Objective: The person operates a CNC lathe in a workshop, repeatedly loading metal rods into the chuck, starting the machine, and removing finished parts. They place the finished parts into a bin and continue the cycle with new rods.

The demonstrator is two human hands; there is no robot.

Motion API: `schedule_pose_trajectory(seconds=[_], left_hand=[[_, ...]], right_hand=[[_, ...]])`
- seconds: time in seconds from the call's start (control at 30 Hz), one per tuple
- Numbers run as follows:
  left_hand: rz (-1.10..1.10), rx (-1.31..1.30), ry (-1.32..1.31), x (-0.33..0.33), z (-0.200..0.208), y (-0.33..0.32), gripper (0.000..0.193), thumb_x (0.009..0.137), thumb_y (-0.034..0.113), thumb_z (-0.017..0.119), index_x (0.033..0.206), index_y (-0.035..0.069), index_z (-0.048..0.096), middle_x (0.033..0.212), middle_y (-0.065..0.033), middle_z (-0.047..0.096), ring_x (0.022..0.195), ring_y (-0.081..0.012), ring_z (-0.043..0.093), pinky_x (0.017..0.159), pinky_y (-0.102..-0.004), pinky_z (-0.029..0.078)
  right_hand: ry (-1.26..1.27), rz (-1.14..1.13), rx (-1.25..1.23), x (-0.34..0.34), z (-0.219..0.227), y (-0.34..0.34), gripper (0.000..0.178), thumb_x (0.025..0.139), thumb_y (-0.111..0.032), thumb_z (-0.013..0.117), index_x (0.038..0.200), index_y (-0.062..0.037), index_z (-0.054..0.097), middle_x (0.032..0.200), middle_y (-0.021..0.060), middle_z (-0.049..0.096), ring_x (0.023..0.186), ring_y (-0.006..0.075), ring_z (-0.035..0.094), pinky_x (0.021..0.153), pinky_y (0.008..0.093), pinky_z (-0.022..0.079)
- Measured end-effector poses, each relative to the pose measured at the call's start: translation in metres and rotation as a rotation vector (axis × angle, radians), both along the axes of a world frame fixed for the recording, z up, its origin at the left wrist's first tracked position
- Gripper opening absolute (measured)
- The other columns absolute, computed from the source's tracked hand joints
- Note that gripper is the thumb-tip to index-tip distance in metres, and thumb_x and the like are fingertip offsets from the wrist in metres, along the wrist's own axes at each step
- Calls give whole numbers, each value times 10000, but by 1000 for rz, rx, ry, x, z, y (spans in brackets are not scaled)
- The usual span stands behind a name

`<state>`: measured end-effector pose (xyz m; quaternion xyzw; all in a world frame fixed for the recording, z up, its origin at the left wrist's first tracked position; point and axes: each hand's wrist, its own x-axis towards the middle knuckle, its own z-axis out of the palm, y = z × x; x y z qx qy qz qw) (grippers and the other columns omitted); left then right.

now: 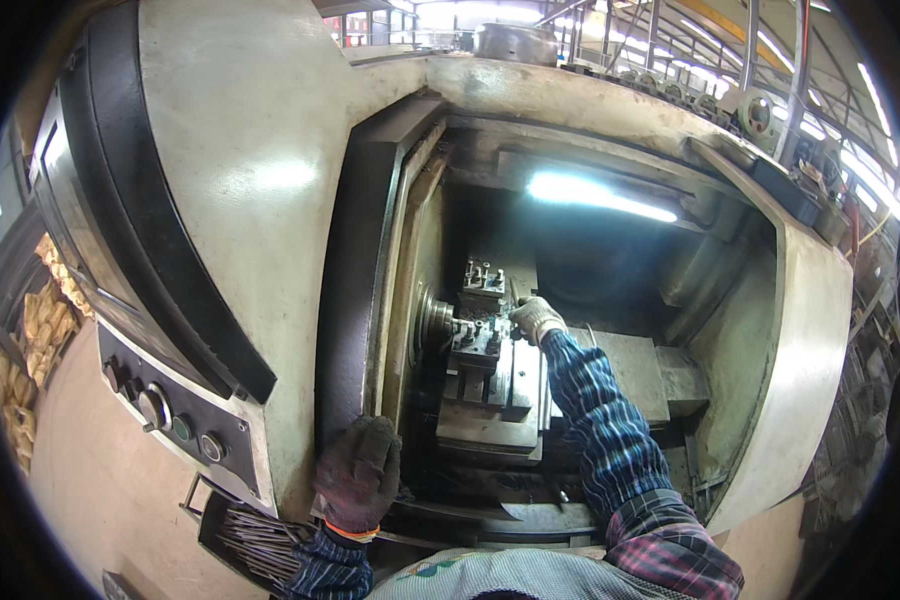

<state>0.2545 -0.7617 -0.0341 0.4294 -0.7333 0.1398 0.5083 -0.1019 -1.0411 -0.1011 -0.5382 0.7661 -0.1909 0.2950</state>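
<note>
A lathe's open work bay holds a slide with two tool blocks, a far tool block (pixel 484 280) and a near tool block (pixel 478 343), both topped with bolts. On their left is the round spindle chuck (pixel 436 325), with a small shiny part (pixel 462 327) in front of it. My right hand (pixel 538 318), in a pale knit glove, reaches in beside the blocks. Its fingers are closed toward them; what they hold, if anything, is too small to make out. My left hand (pixel 358 472), in a dark glove, lies with fingers extended against the door frame (pixel 355 330) at the bay's lower left corner.
A control panel (pixel 175 425) with knobs and buttons sits at the left. Below it hangs a tray (pixel 215 525) of thin metal rods (pixel 260 540). A lamp (pixel 600 195) glows inside the bay. Along the machine's top lie a round metal piece (pixel 515 44) and other parts.
</note>
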Motion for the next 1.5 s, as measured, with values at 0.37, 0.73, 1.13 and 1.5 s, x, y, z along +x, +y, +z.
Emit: schedule_pose_trajectory(seconds=[0.37,0.73,1.13,1.5], left_hand=[[-48,63,49,5,-4,5,401,790,-6,781,1157,103,662,1036,-133,701,864,-332,722,720,-408,610],[-57,0,12,5,-5,3,398,832,-11,760,1201,88,649,1093,-163,682,952,-362,707,804,-436,606],[-24,43,-20,5,-11,2,355,884,11,729,1223,76,642,1141,-186,663,996,-375,688,830,-440,596],[-171,101,-17,-45,15,9,329,838,30,779,1143,72,665,1146,-140,697,1036,-317,696,856,-395,613]], right_hand=[[224,136,103,32,26,77,360,879,-162,569,1189,-45,709,918,190,773,846,302,774,784,427,604],[399,257,286,60,50,243,554,912,-377,674,1413,-167,562,974,162,745,937,339,734,832,474,579],[33,102,-201,-1,21,321,587,889,-323,714,1439,-175,573,1128,164,749,985,277,744,873,378,594],[-261,170,47,-45,11,324,590,885,-255,767,1438,-137,597,921,69,736,742,116,658,692,289,561]])
